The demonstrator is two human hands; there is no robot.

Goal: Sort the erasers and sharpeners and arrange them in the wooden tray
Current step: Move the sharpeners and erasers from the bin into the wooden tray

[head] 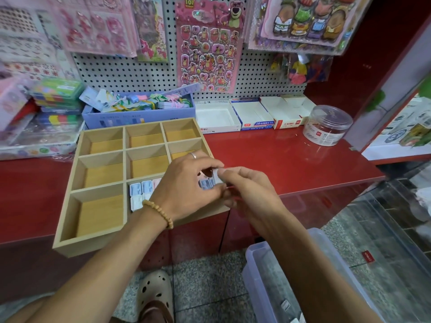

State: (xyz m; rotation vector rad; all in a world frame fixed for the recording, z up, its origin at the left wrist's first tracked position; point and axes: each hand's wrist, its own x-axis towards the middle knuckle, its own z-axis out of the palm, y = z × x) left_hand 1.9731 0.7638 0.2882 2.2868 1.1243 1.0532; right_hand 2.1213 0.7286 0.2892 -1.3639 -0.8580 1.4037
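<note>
A wooden tray (77,169) with nine compartments lies on the red counter, its near edge overhanging. Small pale blue, white and pink sharpeners (142,191) fill the near-middle compartment, and a few more (206,184) show in the near-right one. The other compartments hold nothing. Both hands meet over the tray's near-right corner. My left hand (186,185), with a ring and a bead bracelet, and my right hand (245,190) pinch one small white piece (218,177) between their fingertips. My hands hide part of the near compartments.
Behind the tray stand a lilac box of mixed stationery (140,110), open white cartons (217,117) and a clear round jar (327,124). Sticker sheets hang on the pegboard. A clear plastic bin (291,276) sits on the floor at the right, beside my shoe.
</note>
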